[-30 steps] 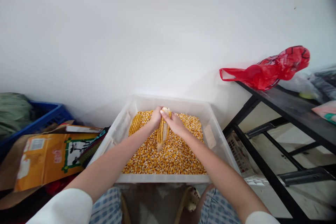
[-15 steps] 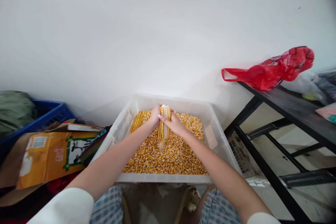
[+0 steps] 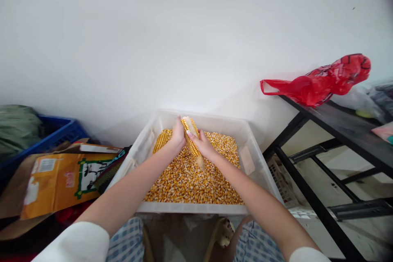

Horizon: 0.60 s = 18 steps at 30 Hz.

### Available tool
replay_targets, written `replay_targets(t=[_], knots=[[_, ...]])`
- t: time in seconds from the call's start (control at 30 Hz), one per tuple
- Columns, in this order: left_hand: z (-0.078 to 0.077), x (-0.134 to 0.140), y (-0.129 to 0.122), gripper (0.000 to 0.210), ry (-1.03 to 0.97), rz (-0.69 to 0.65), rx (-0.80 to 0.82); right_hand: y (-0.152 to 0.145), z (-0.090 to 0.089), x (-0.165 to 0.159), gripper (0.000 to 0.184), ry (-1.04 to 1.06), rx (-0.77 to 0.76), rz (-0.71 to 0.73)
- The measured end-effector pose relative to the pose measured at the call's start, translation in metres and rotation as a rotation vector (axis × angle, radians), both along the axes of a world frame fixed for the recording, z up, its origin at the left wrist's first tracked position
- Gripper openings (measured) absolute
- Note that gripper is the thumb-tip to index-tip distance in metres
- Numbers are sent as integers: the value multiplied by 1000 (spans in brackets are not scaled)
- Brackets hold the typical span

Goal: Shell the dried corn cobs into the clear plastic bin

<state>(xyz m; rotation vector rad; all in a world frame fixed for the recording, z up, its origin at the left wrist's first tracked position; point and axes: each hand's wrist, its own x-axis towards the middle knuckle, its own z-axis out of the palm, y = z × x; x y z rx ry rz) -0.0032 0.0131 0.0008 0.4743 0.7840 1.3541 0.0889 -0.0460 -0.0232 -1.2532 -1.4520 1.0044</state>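
Note:
A partly stripped corn cob is tilted over the loose kernels, its bare pale strip running along the upper right side and its thin tip pointing down to the right. My left hand is against the cob's left side near the upper end, its fingers partly hidden. From the right, my right hand grips the cob, thumb laid across its front. Below both hands, many yellow and white corn kernels fill a translucent plastic bin. Another corn cob, covered in kernels, lies at the bin's left.
At left are a blue crate and an orange-brown cardboard box. A black metal-framed table stands to the right, with a red plastic bag on its corner. Behind the bin rises a white wall.
The cob has turned, its upper end now leaning left and its tip swung right. My left hand has moved slightly left, and its fingers point more upward.

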Motion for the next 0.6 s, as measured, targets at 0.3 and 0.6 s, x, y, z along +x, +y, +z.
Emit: replay_targets(t=[0.3,0.6], knots=[[-6,2,-6,29,116,88,149,-5,2,-3,45,-207,110,-93],[-9,6,-12,26,280,253,107,-9,-5,-6,55,-473,91,-204]])
